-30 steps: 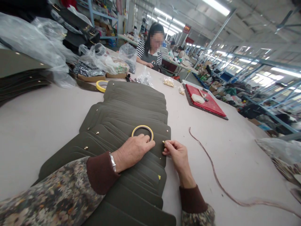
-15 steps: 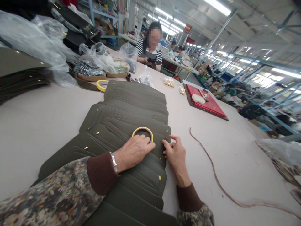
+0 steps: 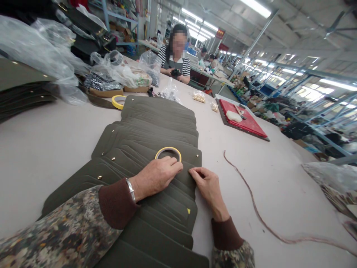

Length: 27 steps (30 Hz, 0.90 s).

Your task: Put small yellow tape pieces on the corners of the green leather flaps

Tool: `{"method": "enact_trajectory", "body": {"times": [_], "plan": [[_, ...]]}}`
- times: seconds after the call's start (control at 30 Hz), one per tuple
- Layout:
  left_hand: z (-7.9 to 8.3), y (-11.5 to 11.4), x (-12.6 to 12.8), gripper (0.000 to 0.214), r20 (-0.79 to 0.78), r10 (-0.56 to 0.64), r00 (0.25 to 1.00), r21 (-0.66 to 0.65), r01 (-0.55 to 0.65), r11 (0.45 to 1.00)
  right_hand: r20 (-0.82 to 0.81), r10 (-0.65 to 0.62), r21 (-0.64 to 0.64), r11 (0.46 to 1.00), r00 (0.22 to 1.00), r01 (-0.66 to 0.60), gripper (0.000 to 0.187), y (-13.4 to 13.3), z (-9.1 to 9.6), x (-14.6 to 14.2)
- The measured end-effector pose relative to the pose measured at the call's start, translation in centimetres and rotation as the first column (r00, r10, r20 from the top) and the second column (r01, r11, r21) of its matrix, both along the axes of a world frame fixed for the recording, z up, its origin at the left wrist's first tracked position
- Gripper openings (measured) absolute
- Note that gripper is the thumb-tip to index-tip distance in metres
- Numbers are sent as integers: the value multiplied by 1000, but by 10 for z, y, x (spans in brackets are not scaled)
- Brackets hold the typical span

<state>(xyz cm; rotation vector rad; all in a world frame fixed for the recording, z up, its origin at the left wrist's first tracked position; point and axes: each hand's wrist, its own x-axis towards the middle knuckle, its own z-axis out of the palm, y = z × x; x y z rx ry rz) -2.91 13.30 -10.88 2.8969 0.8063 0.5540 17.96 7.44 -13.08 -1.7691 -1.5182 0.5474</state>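
Observation:
Overlapping dark olive panels with metal studs lie fanned out in front of me. My left hand is closed on a roll of yellow tape, low over the panels; its fingertips curl down past the ring. Just right of it, my right hand pinches thumb and forefinger together at the panels' right edge; what is between the fingertips is too small to make out. A small yellow bit of tape sticks to a lower panel.
Another yellow tape roll lies behind the panels. A brown cord runs across the table at right. Farther back are a red board, small bags of gold parts, plastic bags and a seated person holding something black.
The fingers of my right hand have closed into a pinch, where the forefinger was raised before. My left hand stays on the tape roll, hardly moved.

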Motion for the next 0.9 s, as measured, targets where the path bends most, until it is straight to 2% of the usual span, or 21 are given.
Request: {"method": "enact_trajectory", "body": {"times": [0.1, 0.17, 0.27, 0.33, 0.4, 0.47, 0.6, 0.73, 0.9], "plan": [[0, 6, -2, 17, 28, 86, 996, 16, -87, 996, -46, 102, -73, 992, 994, -105, 14, -9, 3, 3], [0, 8, -3, 19, 52, 106, 993, 21, -108, 994, -110, 59, -44, 997, 992, -64, 16, -12, 3, 3], [0, 6, -2, 21, 139, 20, 990, -4, -20, 1000, -241, -44, 66, 996, 970, 61, 22, -14, 4, 2], [-1, 2, -2, 21, 242, -62, 968, -31, 72, 997, -268, -7, 147, 988, 963, 49, 19, -16, 7, -2], [-2, -2, -2, 27, 312, -112, 943, -41, 131, 991, -232, 111, 220, 974, 966, -59, 15, -18, 11, -8], [-2, -6, -3, 38, 319, -122, 940, -35, 141, 989, -159, 210, 284, 946, 965, -159, 17, -20, 14, -14], [-1, -8, -2, 42, 252, -89, 964, -45, 103, 994, -21, 281, 358, 898, 960, -255, 20, -18, 16, -22], [-1, -9, -1, 34, 194, -71, 978, -71, 86, 994, 113, 275, 422, 857, 955, -296, 15, -15, 15, -26], [2, -9, 1, 14, 161, -68, 985, -133, 90, 987, 272, 130, 457, 855, 954, -247, 16, -16, 15, -32]]}}
